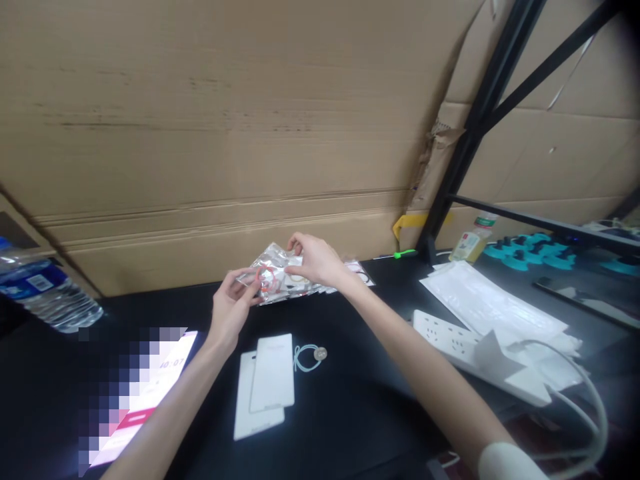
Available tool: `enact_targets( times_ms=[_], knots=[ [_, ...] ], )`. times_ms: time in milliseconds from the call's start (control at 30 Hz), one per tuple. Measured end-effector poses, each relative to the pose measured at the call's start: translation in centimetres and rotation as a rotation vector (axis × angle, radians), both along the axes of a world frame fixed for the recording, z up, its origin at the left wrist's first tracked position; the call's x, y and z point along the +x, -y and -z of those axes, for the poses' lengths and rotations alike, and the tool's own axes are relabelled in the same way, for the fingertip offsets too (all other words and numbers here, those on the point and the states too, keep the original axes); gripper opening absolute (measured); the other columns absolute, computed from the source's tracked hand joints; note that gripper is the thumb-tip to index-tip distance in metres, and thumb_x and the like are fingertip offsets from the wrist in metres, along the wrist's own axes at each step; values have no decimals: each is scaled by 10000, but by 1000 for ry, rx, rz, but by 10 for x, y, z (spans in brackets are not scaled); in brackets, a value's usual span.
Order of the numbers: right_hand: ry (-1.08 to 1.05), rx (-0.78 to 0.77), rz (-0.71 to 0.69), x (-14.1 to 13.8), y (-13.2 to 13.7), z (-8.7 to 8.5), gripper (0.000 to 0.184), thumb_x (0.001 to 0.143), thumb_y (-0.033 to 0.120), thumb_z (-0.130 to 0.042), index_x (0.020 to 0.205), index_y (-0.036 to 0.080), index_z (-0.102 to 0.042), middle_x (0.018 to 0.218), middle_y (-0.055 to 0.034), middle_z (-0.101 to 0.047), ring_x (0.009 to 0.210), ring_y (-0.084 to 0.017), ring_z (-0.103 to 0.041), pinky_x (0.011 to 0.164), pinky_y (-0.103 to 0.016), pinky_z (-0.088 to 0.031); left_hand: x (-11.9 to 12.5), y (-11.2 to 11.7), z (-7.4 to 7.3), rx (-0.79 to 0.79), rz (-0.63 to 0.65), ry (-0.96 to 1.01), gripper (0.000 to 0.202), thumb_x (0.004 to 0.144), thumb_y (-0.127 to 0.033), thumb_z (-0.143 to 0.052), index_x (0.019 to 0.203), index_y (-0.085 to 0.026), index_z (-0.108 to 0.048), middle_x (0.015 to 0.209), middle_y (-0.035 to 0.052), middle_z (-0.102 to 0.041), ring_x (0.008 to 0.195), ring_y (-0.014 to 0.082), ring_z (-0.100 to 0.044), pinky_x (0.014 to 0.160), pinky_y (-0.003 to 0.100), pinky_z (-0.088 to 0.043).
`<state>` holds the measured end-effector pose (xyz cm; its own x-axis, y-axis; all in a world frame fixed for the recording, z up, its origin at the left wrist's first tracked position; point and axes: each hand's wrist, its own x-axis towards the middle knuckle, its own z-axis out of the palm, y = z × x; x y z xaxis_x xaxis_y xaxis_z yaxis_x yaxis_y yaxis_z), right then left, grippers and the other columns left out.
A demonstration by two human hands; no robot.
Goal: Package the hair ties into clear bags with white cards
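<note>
Both arms were bare from the wrist right up past the forearm, no watch, no bracelet, no rings that I could make out. The left hand and right hand had no gloves either. Only clothing showing was a bit of white sleeve on the right arm, near the elbow.

**Bench surroundings: items observed**

Cardboard wall stands behind the black table. Water bottle lies on its side at far left. Lit phone sits left front, screen partly pixelated. Two white cards overlap at centre; a hair tie lies just beside them. White power strip lies right, near stacked white sheets. Small bottle stands by the black frame. Teal parts lie beyond.
</note>
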<state>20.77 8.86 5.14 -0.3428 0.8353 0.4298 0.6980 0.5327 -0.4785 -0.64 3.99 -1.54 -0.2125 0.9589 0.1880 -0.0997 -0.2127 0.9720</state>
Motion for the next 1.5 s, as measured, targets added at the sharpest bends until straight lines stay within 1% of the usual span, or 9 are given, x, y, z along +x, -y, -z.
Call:
enact_targets(
  times_ms=[133, 267, 400, 567, 700, 900, 1000, 1200, 1500],
  knots=[
    [83, 144, 74, -1, 2, 0, 260, 893, 119, -641, 1121, 244, -657, 1065, -31, -694, 899, -188, -631, 697, -270, -358, 2, 2, -2, -28, 50, -21, 519, 705, -418, -908, 1093, -199, -643, 1087, 101, -794, 983, 280, -788, 720, 342, -659],
    [154, 156, 124, 3, -4, 3, 242, 979, 132, -551, 999, 255, -759, 1016, -49, -692, 869, -197, -647, 714, -287, -383, 4, 2, -2, -50, 105, 0, 562, 712, -405, -900, 1158, -199, -628, 1104, 108, -803, 964, 282, -796, 703, 334, -655],
    [107, 16, 100, 10, -13, 7, 190, 948, 214, -678, 1065, 271, -817, 1003, -52, -752, 911, -225, -688, 797, -314, -456, 3, 3, -2, -21, 160, -6, 618, 745, -402, -894, 1276, -207, -645, 1208, 116, -796, 955, 242, -793, 735, 306, -652],
    [-119, -207, -128, 22, -20, 6, 167, 975, 322, -698, 1025, 229, -827, 1064, -48, -809, 1000, -202, -725, 929, -312, -507, 1, 4, -3, -21, 171, -19, 604, 773, -421, -881, 1302, -214, -674, 1279, 121, -779, 949, 240, -795, 747, 315, -661],
    [-234, -415, -194, 25, -25, 12, 212, 925, 357, -766, 1045, 185, -792, 1086, -76, -796, 875, -169, -712, 803, -283, -548, 0, 4, -3, -15, 165, -53, 616, 776, -446, -883, 1310, -204, -696, 1227, 124, -794, 993, 255, -781, 742, 314, -660],
    [-252, -537, -182, 24, -30, 23, 334, 871, 320, -818, 1168, 176, -762, 1025, -70, -782, 711, -134, -650, 600, -241, -492, -1, 4, -3, -1, 184, -69, 605, 788, -463, -872, 1309, -203, -704, 1217, 121, -795, 995, 262, -773, 738, 333, -663],
    [-202, -467, -163, 24, -29, 23, 240, 882, 330, -806, 1076, 188, -808, 956, -40, -781, 693, -124, -633, 641, -244, -482, -2, 4, -4, -5, 189, -78, 596, 791, -467, -865, 1301, -203, -704, 1202, 115, -799, 933, 242, -775, 724, 332, -659],
    [-175, -280, -90, 20, -28, 21, 121, 869, 279, -818, 966, 209, -835, 1002, -22, -816, 906, -170, -721, 843, -270, -496, 0, 5, -6, -5, 192, -89, 575, 800, -437, -848, 1297, -192, -696, 1172, 114, -802, 924, 247, -776, 707, 331, -659],
    [-173, -203, -107, 23, -30, 20, 66, 895, 214, -742, 904, 207, -807, 997, -20, -815, 972, -171, -731, 934, -281, -498, 0, 3, -3, -57, 165, -80, 713, 747, -457, -886, 1351, -178, -630, 1110, 117, -809, 864, 247, -788, 702, 350, -670]
  ],
)
